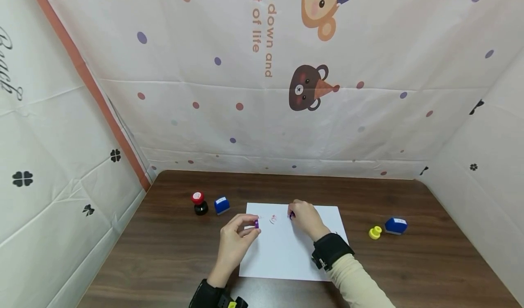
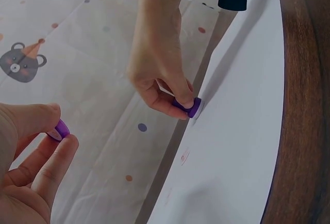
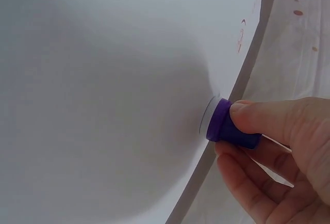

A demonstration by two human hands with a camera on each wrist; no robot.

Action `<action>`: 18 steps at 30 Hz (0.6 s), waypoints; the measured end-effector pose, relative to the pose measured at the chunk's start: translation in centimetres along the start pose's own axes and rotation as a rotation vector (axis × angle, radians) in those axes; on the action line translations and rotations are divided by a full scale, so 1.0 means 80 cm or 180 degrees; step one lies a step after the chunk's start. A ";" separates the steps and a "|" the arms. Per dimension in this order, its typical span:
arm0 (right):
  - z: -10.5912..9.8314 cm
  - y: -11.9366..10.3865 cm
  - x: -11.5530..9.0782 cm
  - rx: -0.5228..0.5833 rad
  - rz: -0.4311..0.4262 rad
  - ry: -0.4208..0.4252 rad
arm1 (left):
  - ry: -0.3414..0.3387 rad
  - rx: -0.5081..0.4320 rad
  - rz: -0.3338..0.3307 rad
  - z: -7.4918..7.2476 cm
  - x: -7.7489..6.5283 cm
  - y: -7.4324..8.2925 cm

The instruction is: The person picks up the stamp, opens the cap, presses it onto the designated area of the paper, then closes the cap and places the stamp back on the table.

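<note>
A sheet of white paper (image 1: 282, 262) lies on the brown table, with small red stamped marks (image 1: 273, 219) near its upper left. My right hand (image 1: 307, 219) pinches a purple stamp (image 3: 234, 128) between thumb and fingers. The stamp's pale end meets the paper near its far edge. To the left, my left hand (image 1: 237, 234) is raised over the paper's left edge. Its thumb and fingertips pinch a small purple cap (image 2: 61, 129), whose round pale end shows in the left wrist view.
At the back left stand a red-topped black bottle (image 1: 199, 204) and a blue block-like object (image 1: 221, 205) with a white label. Right of the paper are a yellow knob-shaped stamp (image 1: 375, 233) and another blue labelled object (image 1: 395, 226). A printed curtain (image 1: 245, 130) hangs behind the table.
</note>
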State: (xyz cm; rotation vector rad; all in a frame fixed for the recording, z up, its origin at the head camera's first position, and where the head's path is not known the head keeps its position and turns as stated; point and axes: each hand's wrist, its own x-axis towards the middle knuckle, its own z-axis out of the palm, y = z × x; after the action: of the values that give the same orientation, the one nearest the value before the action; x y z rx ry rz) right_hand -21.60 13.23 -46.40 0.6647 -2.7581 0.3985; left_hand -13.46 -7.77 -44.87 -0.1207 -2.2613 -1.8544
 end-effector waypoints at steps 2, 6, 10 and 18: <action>-0.001 -0.001 0.000 -0.0017 0.0009 -0.0004 | 0.0000 0.0002 0.0002 0.000 -0.001 0.002; -0.003 -0.003 0.000 -0.0031 0.0028 -0.0019 | -0.0003 0.0005 0.0001 -0.002 -0.004 0.013; -0.005 -0.005 0.001 -0.0034 0.0037 -0.0018 | -0.0028 0.0035 0.0025 -0.004 -0.007 0.031; -0.005 -0.006 0.000 -0.0028 0.0106 -0.0037 | -0.0043 0.0044 -0.0003 -0.002 -0.009 0.032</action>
State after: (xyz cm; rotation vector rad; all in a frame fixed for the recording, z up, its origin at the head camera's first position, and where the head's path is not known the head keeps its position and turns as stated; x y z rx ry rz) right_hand -21.31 12.98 -45.94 0.6215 -2.7836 0.3904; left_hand -12.26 -7.39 -42.54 -0.1305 -2.2831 -1.8434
